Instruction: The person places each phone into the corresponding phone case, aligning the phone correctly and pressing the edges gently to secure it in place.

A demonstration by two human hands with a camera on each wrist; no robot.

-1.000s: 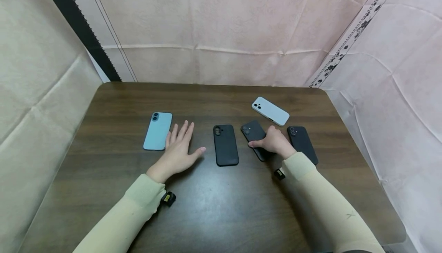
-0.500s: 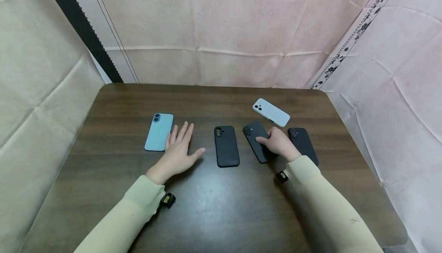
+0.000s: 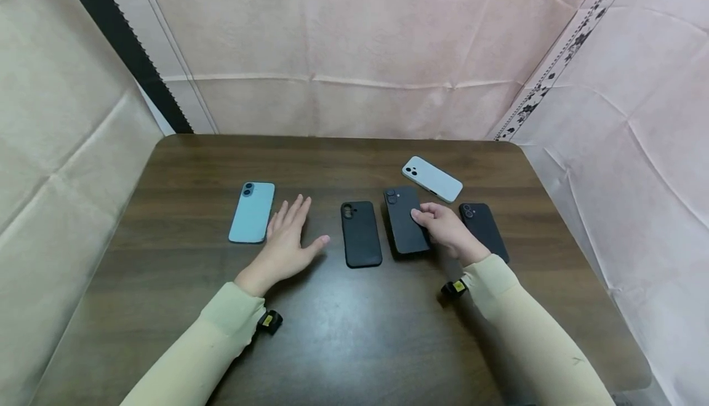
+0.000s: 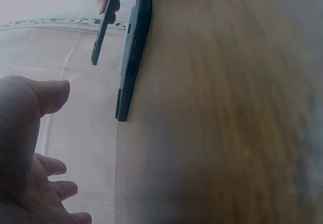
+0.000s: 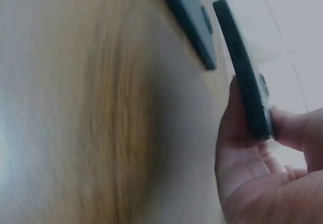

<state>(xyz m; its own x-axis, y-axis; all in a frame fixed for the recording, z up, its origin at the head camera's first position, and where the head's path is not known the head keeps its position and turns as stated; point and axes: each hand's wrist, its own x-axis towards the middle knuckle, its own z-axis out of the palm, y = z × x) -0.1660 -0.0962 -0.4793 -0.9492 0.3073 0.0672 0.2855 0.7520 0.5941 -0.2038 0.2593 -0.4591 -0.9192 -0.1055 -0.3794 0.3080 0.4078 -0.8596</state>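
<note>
Raised off the table, a dark phone [image 3: 407, 221] is pinched by my right hand [image 3: 448, 230], thumb on its back and fingers beneath. In the right wrist view, the phone [image 5: 243, 70] is seen edge-on between thumb and fingers. My left hand [image 3: 284, 249] has its fingers spread and holds nothing. It is just right of a light blue phone [image 3: 252, 212] in the head view; whether they touch is unclear. Between the hands lies a black phone case [image 3: 361, 235] with a camera opening at its upper left; its side [image 4: 133, 57] shows in the left wrist view.
A white phone [image 3: 432, 178] lies at a slant behind the right hand. Another black phone [image 3: 486, 230] rests to the right, partly behind the right wrist. Everything is on a brown wooden table [image 3: 343, 344], with pale cloth [image 3: 376, 43] hanging around it.
My right hand has shifted its grip on the dark phone and lifted it from the table, turning it more upright in the head view. My left hand has stayed in place.
</note>
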